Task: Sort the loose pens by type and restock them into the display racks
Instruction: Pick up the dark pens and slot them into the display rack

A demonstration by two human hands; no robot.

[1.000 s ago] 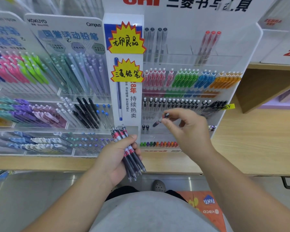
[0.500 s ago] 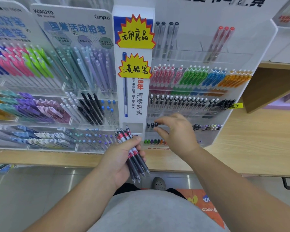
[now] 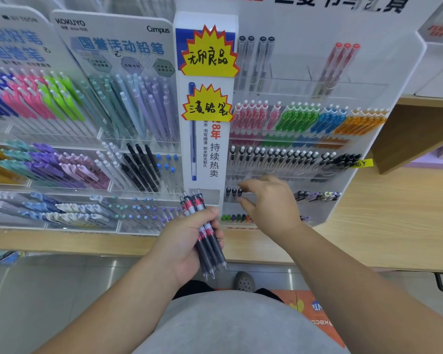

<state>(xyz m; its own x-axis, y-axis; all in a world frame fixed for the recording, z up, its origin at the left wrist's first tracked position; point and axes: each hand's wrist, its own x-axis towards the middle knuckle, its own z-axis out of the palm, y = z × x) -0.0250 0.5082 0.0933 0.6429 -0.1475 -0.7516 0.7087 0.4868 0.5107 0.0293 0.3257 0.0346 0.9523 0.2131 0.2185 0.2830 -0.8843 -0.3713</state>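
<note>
My left hand (image 3: 183, 242) grips a bundle of dark pens with red labels (image 3: 207, 236), tips pointing down, in front of the shelf edge. My right hand (image 3: 271, 204) reaches to the lower left slot of the white display rack (image 3: 384, 80). Three black pen tops (image 3: 233, 191) stand in that slot. My thumb and index finger pinch the rightmost of them, and its body is hidden in the slot. Rows of black-and-white pens (image 3: 279, 155) and coloured pens (image 3: 302, 118) fill the rack above.
A second rack (image 3: 113, 29) on the left holds pastel and black pencils in clear trays. Both racks stand on a wooden shelf (image 3: 394, 226). Below it are a grey floor, my shoe (image 3: 244, 281) and an orange box (image 3: 310, 315).
My right hand carried one black pen down and left from the black-and-white row and set it into the lower slot beside two others. My left hand kept its bundle still.
</note>
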